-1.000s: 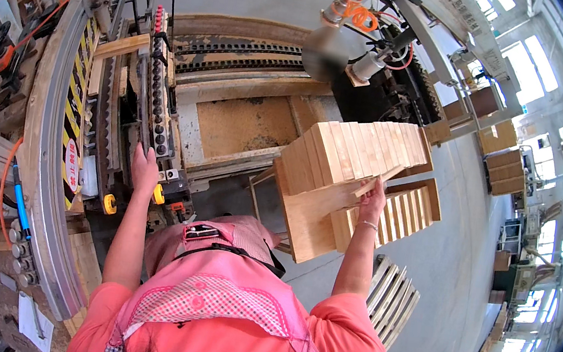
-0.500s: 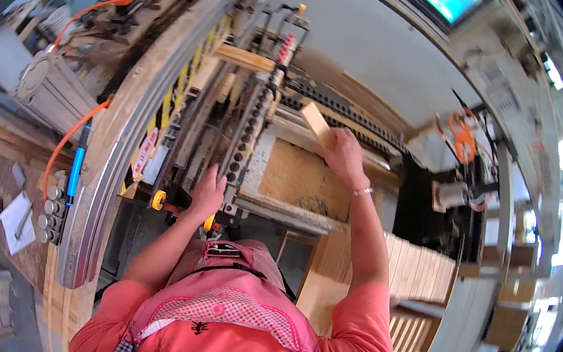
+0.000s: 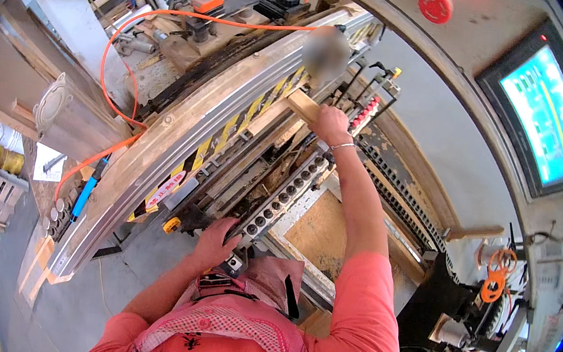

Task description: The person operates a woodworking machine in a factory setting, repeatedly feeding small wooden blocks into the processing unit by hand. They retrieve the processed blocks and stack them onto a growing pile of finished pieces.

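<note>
My right hand [image 3: 332, 124] is closed on a short wooden block [image 3: 302, 105] at the far part of the machine. The block lies across the rails, one end towards the yellow-and-black striped frame edge. Beside it, a second pale wood piece [image 3: 268, 118] lies along the same edge. At the near end of a rail with a row of round black cups [image 3: 283, 198], my left hand [image 3: 217, 239] rests with its fingers apart, touching the rail end. It holds nothing that I can see.
A tan panel [image 3: 319, 228] lies right of the cup rail. A lit control screen [image 3: 546, 109] and a red push button [image 3: 435, 7] are at upper right. An orange hose [image 3: 175, 13] loops over the left frame. A blue tool [image 3: 86, 192] hangs near the left frame's end.
My right hand has carried the wooden block from above the tan panel to the far rails on the left. My left hand stays by the near rail end. The view has turned.
</note>
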### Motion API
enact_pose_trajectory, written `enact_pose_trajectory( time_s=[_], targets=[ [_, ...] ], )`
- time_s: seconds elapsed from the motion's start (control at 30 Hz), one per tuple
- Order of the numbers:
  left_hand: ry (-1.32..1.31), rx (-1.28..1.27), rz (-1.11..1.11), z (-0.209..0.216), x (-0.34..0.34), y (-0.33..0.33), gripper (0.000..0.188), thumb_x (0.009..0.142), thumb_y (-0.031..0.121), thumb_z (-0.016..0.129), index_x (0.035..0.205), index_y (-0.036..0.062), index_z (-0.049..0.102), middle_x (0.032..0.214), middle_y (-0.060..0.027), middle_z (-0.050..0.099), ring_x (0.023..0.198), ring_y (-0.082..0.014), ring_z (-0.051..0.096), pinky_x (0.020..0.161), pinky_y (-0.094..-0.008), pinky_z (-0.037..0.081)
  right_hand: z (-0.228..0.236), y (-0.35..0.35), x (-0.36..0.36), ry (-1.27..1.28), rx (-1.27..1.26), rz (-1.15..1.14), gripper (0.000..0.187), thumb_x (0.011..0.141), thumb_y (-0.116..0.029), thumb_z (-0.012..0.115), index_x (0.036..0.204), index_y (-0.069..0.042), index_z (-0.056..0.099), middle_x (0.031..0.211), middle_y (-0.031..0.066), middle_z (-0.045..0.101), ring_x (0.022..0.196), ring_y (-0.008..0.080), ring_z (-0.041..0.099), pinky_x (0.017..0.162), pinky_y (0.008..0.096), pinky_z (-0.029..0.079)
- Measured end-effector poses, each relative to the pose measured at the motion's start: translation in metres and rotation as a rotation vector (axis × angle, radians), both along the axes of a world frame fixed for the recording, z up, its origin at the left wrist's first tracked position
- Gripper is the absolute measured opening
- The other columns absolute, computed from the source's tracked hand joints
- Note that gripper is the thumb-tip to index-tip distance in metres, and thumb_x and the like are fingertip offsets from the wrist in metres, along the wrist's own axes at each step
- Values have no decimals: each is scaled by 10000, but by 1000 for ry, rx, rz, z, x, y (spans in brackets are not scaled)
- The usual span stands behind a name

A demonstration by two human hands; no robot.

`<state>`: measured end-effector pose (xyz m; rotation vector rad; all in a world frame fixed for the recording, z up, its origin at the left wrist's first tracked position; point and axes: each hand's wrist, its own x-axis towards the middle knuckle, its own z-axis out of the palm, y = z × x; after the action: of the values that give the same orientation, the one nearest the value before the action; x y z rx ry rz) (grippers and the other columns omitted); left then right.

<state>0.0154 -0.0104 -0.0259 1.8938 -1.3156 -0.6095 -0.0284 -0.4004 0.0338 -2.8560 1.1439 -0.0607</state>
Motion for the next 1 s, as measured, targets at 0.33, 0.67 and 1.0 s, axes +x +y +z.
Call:
enact_pose_trajectory(
  time_s=[0.33, 0.67, 1.0],
  targets=[
    [419, -97, 203, 36, -1, -48, 406, 780, 98, 610, 1159, 6, 495, 1082, -147, 564, 1002, -208, 547, 797, -282, 434, 30, -1, -41, 49, -65, -35, 302, 660, -281, 678, 845, -48, 629, 799, 160, 636, 752, 299, 633, 688, 378, 520],
    [1086, -173, -34, 22, -18, -99, 470, 848, 129, 591, 1257, 30, 382, 1156, -70, 515, 1027, -144, 511, 836, -275, 441, 65, 140, -86, -110, 891, 263, 443, 591, -248, 781, 942, -20, 637, 765, 77, 649, 678, 132, 590, 651, 254, 488],
    [1197, -343, 43, 2, -4, -66, 318, 865, 35, 410, 1180, -2, 387, 1081, -162, 552, 976, -224, 563, 865, -345, 451, 31, 11, -43, -27, 125, 3, 388, 569, -320, 739, 808, -35, 630, 758, 145, 639, 694, 288, 626, 653, 365, 509]
  ],
)
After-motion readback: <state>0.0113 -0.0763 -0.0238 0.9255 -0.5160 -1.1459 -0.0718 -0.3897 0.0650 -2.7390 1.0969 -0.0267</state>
